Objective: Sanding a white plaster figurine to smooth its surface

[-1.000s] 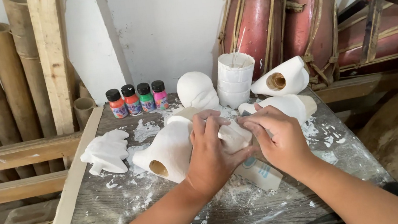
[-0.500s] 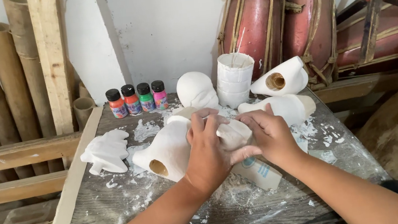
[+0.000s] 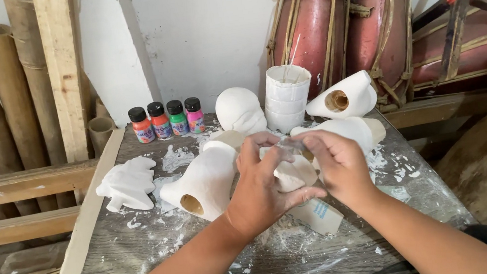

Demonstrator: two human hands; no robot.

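A small white plaster piece (image 3: 295,173) is held between both hands above the middle of the worktop (image 3: 146,254), raised clear of the surface, presumably so that it can be turned and worked on all sides. The left hand (image 3: 261,181) is curled around it from the near side, fingers closed over its top; the right hand (image 3: 337,166) is closed on its far side, fingertips pinched at something small and pale near the top, which cannot be made out. Just beneath the hands a flattened white tube (image 3: 318,216) is laid on the worktop, within easy reach. To the left a white hollow cast (image 3: 202,182) is laid on its side, opening toward the viewer, and further left a flat white figure (image 3: 127,183) is set near the edge, beside a wooden plank (image 3: 82,237). Open room is left only along the near, plaster-flecked strip. Farther back four small paint bottles (image 3: 168,119) are lined up, with a white head cast (image 3: 240,111), a white cup (image 3: 287,97) and another hollow cast (image 3: 344,97). Behind them two drums (image 3: 343,38) are stood against the wall.
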